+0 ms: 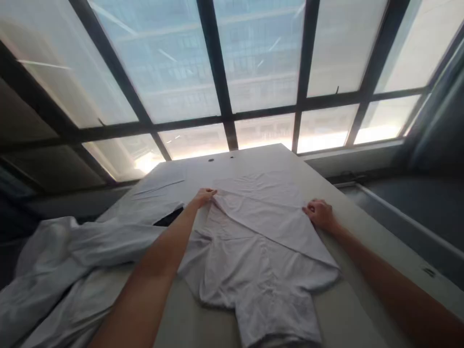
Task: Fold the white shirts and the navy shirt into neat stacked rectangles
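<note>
A pale, wrinkled shirt (253, 232) lies spread on a white table (362, 299), with one layer folded over so that a slanting edge crosses it. A sleeve-like part points toward me at the bottom. At the upper left of the cloth, my left hand (206, 194) pinches the folded edge between thumb and fingers. On the opposite side my right hand (319, 212) is closed at the shirt's right border, its fingertips on the fabric. Both arms reach forward, well apart.
Heaped pale clothes (87, 246) cover the left of the table, beside some flat cloth (155, 188) and a dark patch (168, 216). A large framed window (261, 58) rises behind the table's far end. A dark curtain (435, 111) hangs at right.
</note>
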Available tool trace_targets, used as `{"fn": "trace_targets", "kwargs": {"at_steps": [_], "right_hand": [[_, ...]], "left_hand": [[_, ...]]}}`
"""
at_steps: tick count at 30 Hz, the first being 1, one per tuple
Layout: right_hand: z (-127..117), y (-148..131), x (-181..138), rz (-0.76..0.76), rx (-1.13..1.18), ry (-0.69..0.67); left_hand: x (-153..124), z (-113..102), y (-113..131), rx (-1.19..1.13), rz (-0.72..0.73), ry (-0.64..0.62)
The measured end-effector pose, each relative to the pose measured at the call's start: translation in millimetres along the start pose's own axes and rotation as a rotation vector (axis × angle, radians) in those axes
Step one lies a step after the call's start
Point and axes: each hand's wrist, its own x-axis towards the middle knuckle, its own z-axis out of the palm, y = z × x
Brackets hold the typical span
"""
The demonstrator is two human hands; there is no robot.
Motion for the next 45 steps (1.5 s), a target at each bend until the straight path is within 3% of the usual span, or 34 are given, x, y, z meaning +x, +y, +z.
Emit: {"fn": "trace_targets", "kwargs": {"at_steps": [9,15,18,22,24,26,30,34,37,42,45], "right_hand": [[-3,-2,0,0.015,0.146,0.028],[-1,0,1,0.045,0.1,0.01],[0,-1,1,0.03,0.067,0.0],[0,0,0,0.051,0.055,-0.004],[-1,0,0,0.082,0.05,-0.012],[-2,-1,0,0.121,0.039,-0.026],[-5,-2,0,0.234,-0.008,-0.026],[-6,-2,2,0.316,-0.045,-0.004],[-6,-1,4,0.355,-0.032,0.039],[-7,0,3,0.367,0.039,0.1],[-7,2,2,0.37,0.058,0.114]], "left_hand": [[2,-1,15,-0.016,0.148,0.04],[-14,-1,21,0.265,0.225,0.106],[-33,29,32,0.414,0.339,0.096],[-60,88,44,0.575,0.498,-0.116],[-67,104,43,0.645,0.507,-0.194],[-68,105,37,0.7,0.478,-0.205],[-65,82,25,0.772,0.426,-0.14],[-79,83,40,0.811,0.473,-0.113],[-114,115,69,0.783,0.631,-0.181],[-195,192,114,0.594,1.071,-0.457],[-227,223,122,0.531,1.155,-0.468]]}}
